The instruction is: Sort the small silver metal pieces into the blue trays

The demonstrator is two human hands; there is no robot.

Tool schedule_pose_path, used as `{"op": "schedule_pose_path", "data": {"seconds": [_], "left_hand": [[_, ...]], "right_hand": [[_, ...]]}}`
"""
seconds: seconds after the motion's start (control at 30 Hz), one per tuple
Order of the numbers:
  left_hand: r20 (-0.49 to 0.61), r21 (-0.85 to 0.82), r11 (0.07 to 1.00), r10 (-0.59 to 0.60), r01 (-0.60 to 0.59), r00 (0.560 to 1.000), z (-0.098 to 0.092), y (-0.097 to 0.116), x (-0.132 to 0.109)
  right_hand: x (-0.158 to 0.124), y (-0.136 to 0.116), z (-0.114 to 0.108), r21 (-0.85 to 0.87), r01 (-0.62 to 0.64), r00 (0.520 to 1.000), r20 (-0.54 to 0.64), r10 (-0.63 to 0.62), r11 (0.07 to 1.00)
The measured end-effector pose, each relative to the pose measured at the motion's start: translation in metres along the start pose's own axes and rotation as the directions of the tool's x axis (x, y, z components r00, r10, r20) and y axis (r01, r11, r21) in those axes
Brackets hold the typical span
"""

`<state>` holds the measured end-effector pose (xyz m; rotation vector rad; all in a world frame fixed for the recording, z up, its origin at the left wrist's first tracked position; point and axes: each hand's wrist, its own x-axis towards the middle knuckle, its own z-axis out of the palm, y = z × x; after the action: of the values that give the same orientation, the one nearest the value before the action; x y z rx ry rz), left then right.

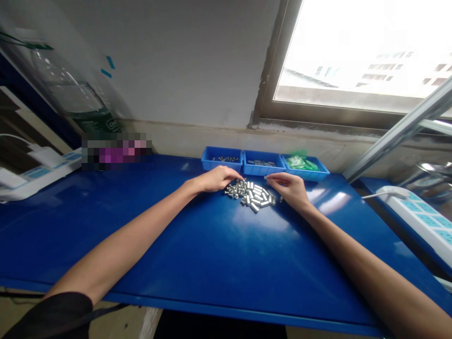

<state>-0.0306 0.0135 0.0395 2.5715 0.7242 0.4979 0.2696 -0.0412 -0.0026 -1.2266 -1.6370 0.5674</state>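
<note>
On the blue table lies a pile of small silver screws (pixel 236 189), with several short metal spacers (pixel 259 197) heaped against its right side. My left hand (pixel 219 179) reaches over the screws from the left, fingers closed in a pinch at the pile's back edge. A bit of shiny metal that looks like a screw shows at its fingertips. To the right of the spacers, my right hand (pixel 290 188) is closed, thumb and forefinger pinching a small pale piece (pixel 266 178) just above the table. That piece is too small to name surely.
Three blue bins stand along the wall: one with screws (pixel 226 159), one with metal parts (pixel 261 163), one with green plastic bags (pixel 300 162). A large bottle (pixel 76 89) is at back left. Power strips lie left (pixel 45 172) and right (pixel 420 207); a metal frame bar (pixel 391 134) slants at right.
</note>
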Motion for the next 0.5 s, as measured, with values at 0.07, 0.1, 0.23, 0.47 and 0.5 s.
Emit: {"op": "schedule_pose_path", "data": {"seconds": [0.07, 0.1, 0.23, 0.47, 0.5], "left_hand": [[0.018, 0.009, 0.999, 0.036, -0.037, 0.999, -0.001, -0.004, 0.0], [0.015, 0.017, 0.999, 0.042, -0.043, 0.999, -0.001, -0.006, 0.0], [-0.032, 0.048, 0.997, 0.054, -0.052, 0.998, 0.001, -0.01, -0.001], [-0.051, 0.053, 0.996, 0.078, -0.075, 0.996, 0.002, -0.015, -0.002], [-0.063, 0.053, 0.997, 0.061, -0.057, 0.996, 0.002, -0.016, -0.002]], "right_hand": [[0.0, -0.002, -0.001, 0.14, -0.092, 0.995, 0.053, 0.085, 0.986], [0.0, -0.002, -0.002, 0.197, -0.118, 0.992, 0.069, 0.106, 0.973], [0.003, -0.003, -0.003, 0.377, -0.073, 0.997, 0.034, 0.065, 0.923], [0.003, -0.005, -0.001, 0.431, 0.019, 0.998, 0.047, -0.043, 0.902], [0.003, -0.006, -0.001, 0.417, 0.022, 0.998, 0.036, -0.041, 0.908]]}}
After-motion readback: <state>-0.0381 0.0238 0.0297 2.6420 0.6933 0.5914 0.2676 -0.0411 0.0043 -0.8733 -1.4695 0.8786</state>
